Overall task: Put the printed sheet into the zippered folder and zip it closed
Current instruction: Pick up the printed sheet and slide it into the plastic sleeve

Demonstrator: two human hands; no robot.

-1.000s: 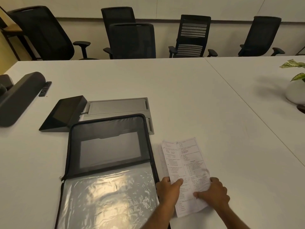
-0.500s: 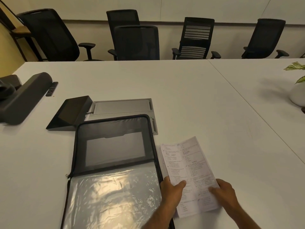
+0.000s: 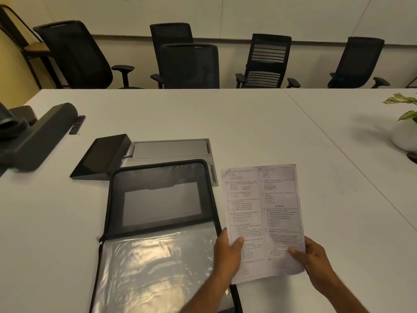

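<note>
Both grips on the printed sheet (image 3: 262, 213): left hand (image 3: 228, 254), right hand (image 3: 316, 259) pinching near corners, right of open zippered folder (image 3: 158, 222).

Printed sheet (image 3: 261, 213) right of open zippered folder (image 3: 158, 222), tablet stand (image 3: 101, 157) behind on table (image 3: 248, 123).

Only one cam, worn on the person's head, wide-angle. It looked fwd and down across the white tabletop (image 3: 259, 123) from the near edge. Both hands sat close at the bottom of frame, left hand (image 3: 228, 254) and right hand (image 3: 314, 260), forearms cut off by the lower border. Far end of view reached the row of office chairs (image 3: 189, 64) along the wall. No 2nd view, so no overlap.
</note>
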